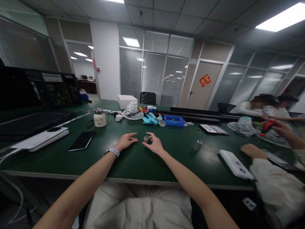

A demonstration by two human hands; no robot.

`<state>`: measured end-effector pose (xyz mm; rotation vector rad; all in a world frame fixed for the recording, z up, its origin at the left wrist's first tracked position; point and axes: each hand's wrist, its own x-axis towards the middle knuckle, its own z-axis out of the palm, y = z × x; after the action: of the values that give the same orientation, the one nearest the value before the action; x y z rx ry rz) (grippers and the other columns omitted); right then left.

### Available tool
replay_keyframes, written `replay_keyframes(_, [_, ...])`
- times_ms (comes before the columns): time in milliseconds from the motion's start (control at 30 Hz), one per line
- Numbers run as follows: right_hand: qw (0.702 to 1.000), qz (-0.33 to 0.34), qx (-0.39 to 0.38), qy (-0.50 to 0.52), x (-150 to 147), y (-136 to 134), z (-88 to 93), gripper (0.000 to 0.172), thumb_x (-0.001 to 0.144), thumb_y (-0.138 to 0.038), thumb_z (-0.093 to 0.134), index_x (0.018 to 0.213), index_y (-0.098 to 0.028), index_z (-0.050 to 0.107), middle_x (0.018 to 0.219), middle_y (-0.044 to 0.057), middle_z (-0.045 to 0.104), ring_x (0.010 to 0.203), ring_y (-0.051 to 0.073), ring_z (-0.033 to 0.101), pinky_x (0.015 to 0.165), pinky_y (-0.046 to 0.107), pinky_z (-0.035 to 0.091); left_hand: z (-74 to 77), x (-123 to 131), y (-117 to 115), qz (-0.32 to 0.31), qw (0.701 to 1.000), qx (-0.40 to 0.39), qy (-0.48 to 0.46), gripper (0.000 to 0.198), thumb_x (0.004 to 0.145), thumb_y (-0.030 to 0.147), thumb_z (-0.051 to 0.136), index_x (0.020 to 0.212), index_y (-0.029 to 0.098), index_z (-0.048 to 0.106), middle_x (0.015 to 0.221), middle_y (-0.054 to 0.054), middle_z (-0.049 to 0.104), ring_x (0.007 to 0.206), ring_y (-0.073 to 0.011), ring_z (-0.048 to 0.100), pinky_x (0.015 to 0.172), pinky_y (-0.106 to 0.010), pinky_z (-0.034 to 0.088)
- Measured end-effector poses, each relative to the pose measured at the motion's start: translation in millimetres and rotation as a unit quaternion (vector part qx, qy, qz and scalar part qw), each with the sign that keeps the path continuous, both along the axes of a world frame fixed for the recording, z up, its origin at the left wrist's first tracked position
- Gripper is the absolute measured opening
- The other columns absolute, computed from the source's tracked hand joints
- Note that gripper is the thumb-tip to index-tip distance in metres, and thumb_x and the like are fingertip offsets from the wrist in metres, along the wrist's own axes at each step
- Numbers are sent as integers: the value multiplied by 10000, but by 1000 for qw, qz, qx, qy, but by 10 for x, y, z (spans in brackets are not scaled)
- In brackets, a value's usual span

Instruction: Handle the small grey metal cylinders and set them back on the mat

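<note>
My right hand [154,144] rests on the green table [133,159] with its fingertips pinched round a small dark cylindrical part [147,139]. My left hand [127,140] lies just left of that part, fingers loosely curled and pointing toward it, holding nothing I can see. A watch [112,151] sits on my left wrist. A second small grey cylinder [197,145] stands alone on the table to the right of my right hand.
A black phone [82,140] and a white device [40,138] lie to the left. Further back stand a white jar [99,118], a fan grille [132,114], blue fan blades [150,120] and a blue tray [174,121]. A co-worker's hand [252,150] and white power bank [235,164] are at right.
</note>
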<state>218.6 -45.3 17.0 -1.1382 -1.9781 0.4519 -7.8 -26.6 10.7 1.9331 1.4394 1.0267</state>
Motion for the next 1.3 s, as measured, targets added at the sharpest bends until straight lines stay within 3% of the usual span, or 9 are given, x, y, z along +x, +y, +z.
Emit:
replay_keyframes(200, [1000,10,3,-26,4,5,18,457,740,-442,689,1135,-236,589,1000,22,682,864,150,639,767,267,497,33,12,22,135,988,16,-79,590,847,513,497,1315,155,530,1119,-112,684,1042,-234,630,891,-322,457])
replay_keyframes(333, [982,-78,1,-171,317,103,220,414,725,-479,690,1067,-250,639,1001,20,702,915,185,647,809,299,475,59,-8,21,239,968,16,-78,540,930,513,299,1199,147,591,1054,-110,706,999,-234,635,858,-331,448])
replay_keyframes(633, [806,-356,-163,-444,1700,506,736,363,620,-311,784,944,-171,699,1032,125,693,1050,282,617,1008,485,284,108,28,-42,242,970,3,-40,523,929,528,263,1062,176,626,958,-82,726,967,-241,632,818,-322,430])
replay_keyframes(800, [771,-392,-210,-456,2017,576,831,311,603,-218,782,895,-153,699,1012,125,684,1050,285,608,1021,519,240,103,30,-41,245,969,0,-42,514,924,529,270,1037,175,625,932,-83,727,947,-237,634,800,-314,427])
replay_keyframes(933, [853,-344,-15,-393,1551,475,704,464,699,-373,746,1109,-181,649,1086,140,656,1125,299,548,1007,498,273,64,18,5,272,960,8,-72,511,924,530,261,1031,172,610,931,-86,724,917,-233,639,780,-316,429])
replay_keyframes(1000, [931,-206,43,-300,1094,418,562,429,805,-512,608,1150,-259,635,1028,70,679,1026,233,596,930,400,376,51,11,20,291,953,13,-87,507,923,529,258,1025,170,602,926,-88,723,906,-230,641,777,-317,430])
replay_keyframes(1067, [975,-63,-19,-212,602,386,397,481,813,-617,532,1135,-279,650,905,22,694,834,168,635,770,286,443,46,7,24,303,948,18,-94,500,921,534,263,1010,173,597,922,-86,722,894,-227,641,776,-317,431])
replay_keyframes(1167, [983,23,-84,-162,-4,390,184,592,734,-678,584,1160,-273,655,809,-1,686,722,140,625,630,225,428,44,3,20,303,948,19,-94,486,917,541,269,984,182,590,922,-80,721,873,-223,644,771,-318,432])
replay_keyframes(1300, [982,9,-90,-165,-421,426,48,568,703,-695,600,1110,-309,690,807,-11,691,728,146,620,619,226,421,28,0,36,294,952,21,-81,477,909,550,276,970,186,578,902,-85,718,863,-230,644,763,-322,430])
